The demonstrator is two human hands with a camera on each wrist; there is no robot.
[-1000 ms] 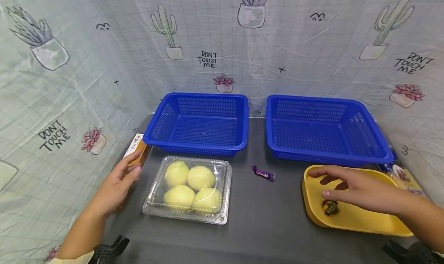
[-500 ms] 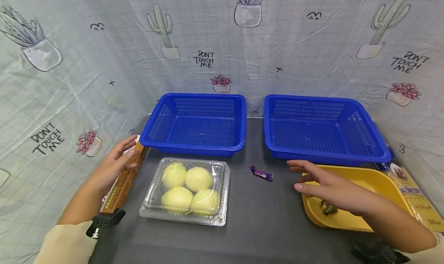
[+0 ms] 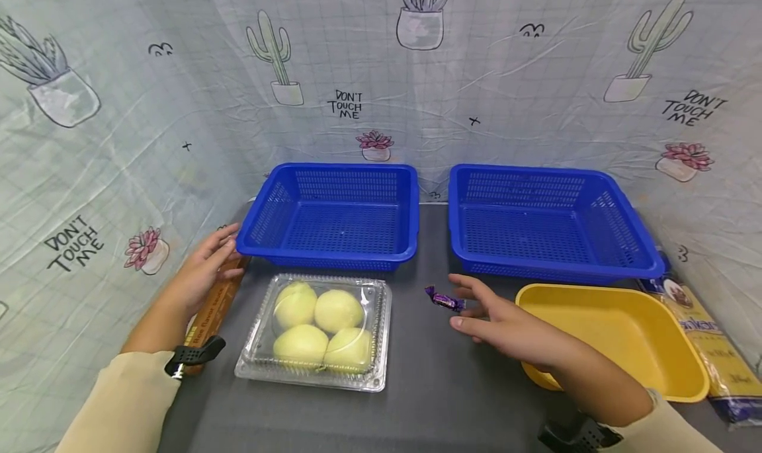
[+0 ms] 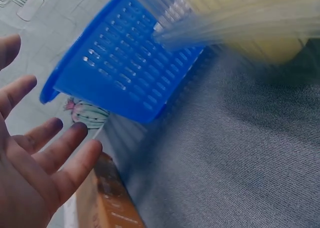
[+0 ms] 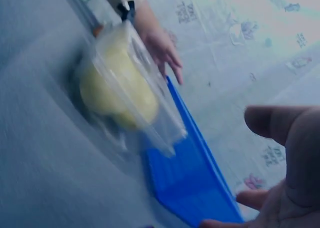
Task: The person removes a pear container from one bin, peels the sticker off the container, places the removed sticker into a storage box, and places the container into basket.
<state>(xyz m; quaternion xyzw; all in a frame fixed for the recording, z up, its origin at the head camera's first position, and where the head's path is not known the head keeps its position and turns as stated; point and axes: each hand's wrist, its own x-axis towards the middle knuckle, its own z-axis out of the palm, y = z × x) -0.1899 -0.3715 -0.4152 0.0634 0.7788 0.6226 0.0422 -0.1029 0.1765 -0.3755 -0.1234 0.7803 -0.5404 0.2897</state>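
A candy in a purple wrapper (image 3: 444,299) lies on the grey table. My right hand (image 3: 506,327) hovers just right of it, fingers spread and thumb apart, fingertips near its right end. The right wrist view shows this hand (image 5: 295,173) holding nothing. My left hand (image 3: 193,278) is raised beside the left blue basket (image 3: 327,258), over an orange-brown box (image 3: 217,307) that it partly covers. Its fingers look loose and apart in the left wrist view, the palm (image 4: 22,178) bare. Between the hands sits a clear plastic clamshell (image 3: 309,380) with several pale yellow-green round fruits (image 3: 338,309).
A second blue basket (image 3: 559,268) stands at the back right. In front of it is a yellow tray (image 3: 631,334), partly behind my right forearm. A yellow and blue packet (image 3: 714,347) lies along the right side. A printed curtain (image 3: 381,63) hangs behind and at both sides.
My right hand has moved left from over the yellow tray to beside the candy. My left hand has shifted slightly up and away along the box. The view has turned slightly right.
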